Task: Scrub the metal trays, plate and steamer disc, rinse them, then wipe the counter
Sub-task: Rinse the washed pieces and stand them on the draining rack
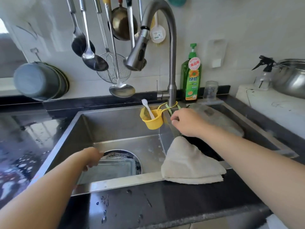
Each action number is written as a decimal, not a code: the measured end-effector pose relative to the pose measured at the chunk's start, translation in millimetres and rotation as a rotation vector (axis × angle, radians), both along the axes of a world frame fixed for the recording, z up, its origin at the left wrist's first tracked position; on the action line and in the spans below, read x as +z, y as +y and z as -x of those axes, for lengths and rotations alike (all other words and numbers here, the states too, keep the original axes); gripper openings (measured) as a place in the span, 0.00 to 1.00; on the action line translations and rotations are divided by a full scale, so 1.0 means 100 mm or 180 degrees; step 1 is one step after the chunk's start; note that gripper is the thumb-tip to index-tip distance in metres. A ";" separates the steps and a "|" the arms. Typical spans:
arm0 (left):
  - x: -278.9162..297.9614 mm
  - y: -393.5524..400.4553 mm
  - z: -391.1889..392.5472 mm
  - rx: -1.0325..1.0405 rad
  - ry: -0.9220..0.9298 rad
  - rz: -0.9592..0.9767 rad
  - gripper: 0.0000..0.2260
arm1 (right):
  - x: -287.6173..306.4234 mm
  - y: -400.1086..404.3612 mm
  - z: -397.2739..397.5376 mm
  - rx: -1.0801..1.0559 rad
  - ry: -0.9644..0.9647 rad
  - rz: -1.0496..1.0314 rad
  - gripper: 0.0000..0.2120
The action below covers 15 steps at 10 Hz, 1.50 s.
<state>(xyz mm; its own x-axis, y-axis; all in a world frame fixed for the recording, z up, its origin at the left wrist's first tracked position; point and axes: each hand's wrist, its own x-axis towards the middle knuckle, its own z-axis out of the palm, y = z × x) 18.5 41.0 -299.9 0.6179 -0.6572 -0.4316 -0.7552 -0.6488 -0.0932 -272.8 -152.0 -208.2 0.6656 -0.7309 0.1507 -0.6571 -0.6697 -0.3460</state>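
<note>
While the sink (115, 128) holds a tray (109, 169) resting over a round dish (132, 156) at its bottom, the tray could slip and clatter, I'd judge, since wet metal gives poor purchase. Left hand (92, 157) grips the tray's far-left edge, fingers curled. Right hand (186, 121) hovers by the yellow cup (152, 121), fingers loosely bent; whether it pinches the green strap (170, 111) I cannot tell.

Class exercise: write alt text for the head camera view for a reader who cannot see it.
A person's left hand grips a metal tray in a steel sink, while the right hand reaches near the faucet base. A folded cream cloth drapes over the sink's edge.
</note>
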 end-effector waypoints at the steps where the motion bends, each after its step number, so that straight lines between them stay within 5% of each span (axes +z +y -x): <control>1: -0.27 0.04 -0.06 -0.0081 -0.0048 -0.0413 0.20 | -0.32 0.20 -0.29 0.0222 0.0019 -0.0200 0.11; 3: -0.70 0.00 -0.56 0.0379 -0.0305 -0.0308 0.20 | -0.72 0.44 -0.36 0.0477 0.0547 0.0502 0.09; 6: -0.51 -0.03 -0.33 0.0678 0.0215 -0.0414 0.20 | -0.74 0.51 -0.38 0.0341 0.0425 0.0845 0.11; 10: -0.50 0.09 -0.27 -0.0248 0.0528 -0.1175 0.24 | -0.78 0.50 -0.39 0.0308 0.0288 0.0820 0.10; 11: -0.90 -0.03 -0.66 -0.0290 0.0650 -0.1071 0.38 | -0.79 0.50 -0.40 0.0293 0.0267 0.0812 0.10; 13: -0.48 0.07 -0.26 0.0440 0.0604 0.0164 0.21 | -0.81 0.49 -0.41 0.0281 0.0229 0.0742 0.10; 15: -0.29 0.03 -0.22 0.0932 0.0807 0.0384 0.27 | -0.81 0.48 -0.42 0.0258 0.0145 0.0606 0.09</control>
<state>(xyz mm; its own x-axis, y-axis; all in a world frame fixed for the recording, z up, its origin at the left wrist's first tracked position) 40.7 43.6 -329.3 0.6703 -0.5244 -0.5251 -0.5261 -0.8348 0.1622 -231.2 -104.2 -289.4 0.7304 -0.6359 0.2493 -0.6104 -0.7715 -0.1794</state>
